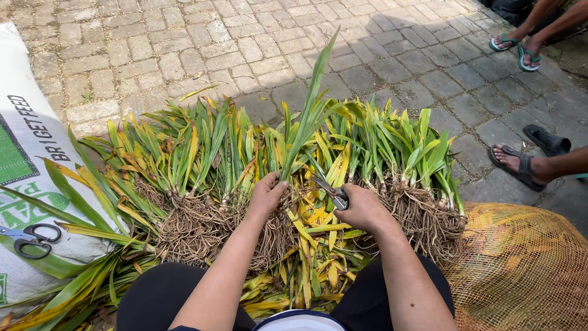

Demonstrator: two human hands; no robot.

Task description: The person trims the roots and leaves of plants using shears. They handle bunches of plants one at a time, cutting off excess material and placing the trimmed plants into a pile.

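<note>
Gripping one green plant (304, 116) low on its stem, just above the roots: left hand (267, 195), grip wrapped fully round it, leaves rising upright over the pile of rooted plants (190, 159). Holding small shears (331, 192) beside that stem: right hand (362, 208), grip clenched on the handles, blades slightly parted and pointing left. Spread across the paved ground (398, 67): the pile, roots toward the knees. Lying on a white printed sack (24, 141) at left: black-handled scissors (29, 239). At right: an orange net bag (520, 270), and another person's sandalled foot (517, 164).
</note>
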